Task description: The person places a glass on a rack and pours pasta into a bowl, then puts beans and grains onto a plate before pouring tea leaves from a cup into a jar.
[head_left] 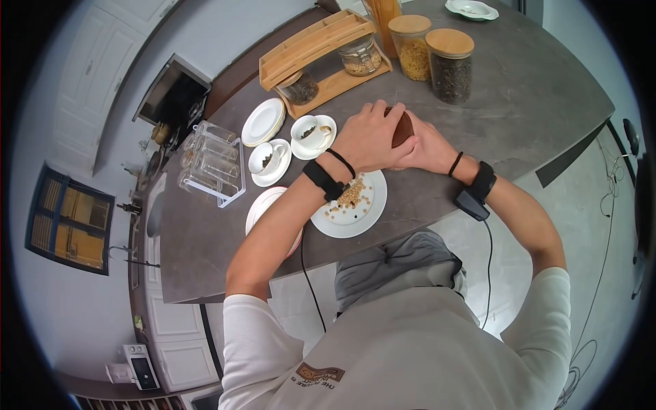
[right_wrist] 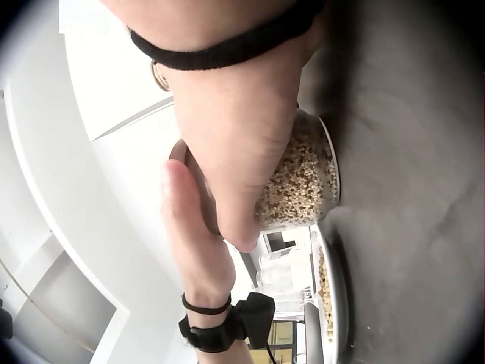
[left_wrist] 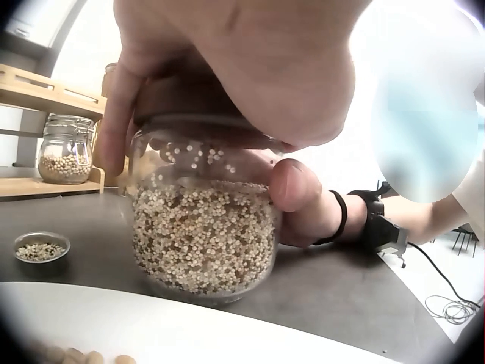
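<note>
Fingers of the left hand [head_left: 372, 140]: curled over a dark brown, round lid, narrow spread, palm above it. Fingers of the right hand [head_left: 432, 149]: curled round a clear, squat glass jar [left_wrist: 204, 235], thumb against the glass.

Jar: centre of the left wrist view, upright, filled past halfway with small pale and tan grains; its base appears to rest on the dark grey stone-look table [head_left: 506, 102]. Lid [head_left: 402, 128]: on the jar mouth; whether seated or loose, cannot tell.

Step in hand, as judged: working the lid at the mouth, opening or closing uncertain. Next move, as judged: calls for a firm right-hand hold on the glass and an even left-hand turn or lift.

Surroundings:
- White round plate [head_left: 345, 230], centre of the head view, bearing scattered tan beans [head_left: 352, 195].
- Small round metal dish [left_wrist: 65, 249] of mixed grains, left of the left wrist view.
- Two white cups [head_left: 256, 156] on saucers, left of centre in the head view.
- Light wooden rack [head_left: 311, 48], upper centre.
</note>
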The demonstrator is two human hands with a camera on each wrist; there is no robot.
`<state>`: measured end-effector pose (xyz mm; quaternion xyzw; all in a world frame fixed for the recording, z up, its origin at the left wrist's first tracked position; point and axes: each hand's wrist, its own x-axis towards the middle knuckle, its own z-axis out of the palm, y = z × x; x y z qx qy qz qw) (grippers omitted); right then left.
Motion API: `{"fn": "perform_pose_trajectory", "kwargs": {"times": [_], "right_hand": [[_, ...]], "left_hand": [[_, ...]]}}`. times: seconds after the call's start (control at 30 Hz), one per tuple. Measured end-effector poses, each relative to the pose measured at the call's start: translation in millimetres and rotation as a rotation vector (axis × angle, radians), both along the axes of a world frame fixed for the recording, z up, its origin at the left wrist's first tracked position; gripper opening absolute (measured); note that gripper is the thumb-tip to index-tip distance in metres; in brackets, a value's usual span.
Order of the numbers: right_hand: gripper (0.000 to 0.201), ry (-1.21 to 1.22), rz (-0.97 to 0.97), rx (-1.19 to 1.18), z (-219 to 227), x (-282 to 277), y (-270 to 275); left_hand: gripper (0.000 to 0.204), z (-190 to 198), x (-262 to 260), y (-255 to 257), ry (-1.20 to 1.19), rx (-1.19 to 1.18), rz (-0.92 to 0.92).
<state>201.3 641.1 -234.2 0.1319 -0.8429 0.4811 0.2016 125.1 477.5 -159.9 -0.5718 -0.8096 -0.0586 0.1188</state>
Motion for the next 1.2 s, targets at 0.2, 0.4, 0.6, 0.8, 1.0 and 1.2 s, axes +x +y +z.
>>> {"fn": "perform_pose_trajectory", "kwargs": {"times": [0.2,0.4,0.6,0.8,1.0,1.2], "right_hand": [[0.078,0.027,-0.011,0.004,-4,-2,1],[0.080,0.014,0.014,0.003,-3,-2,2],[0.081,0.016,0.032,-0.028,-4,-4,4],[0.082,0.017,0.045,-0.052,-5,-4,6],[0.084,0.014,0.036,-0.068,-9,-6,8],[0.085,0.016,0.052,-0.073,-7,-3,8]], "left_hand": [[0.064,2,-4,1,-0.007,-0.006,-0.032],[0.062,3,-8,2,-0.015,-0.025,-0.043],[0.062,7,-7,4,-0.038,-0.053,-0.033],[0.062,12,-3,6,-0.048,-0.084,-0.007],[0.060,14,-7,11,-0.041,-0.112,-0.023],[0.060,15,-6,10,-0.052,-0.122,-0.015]]}}
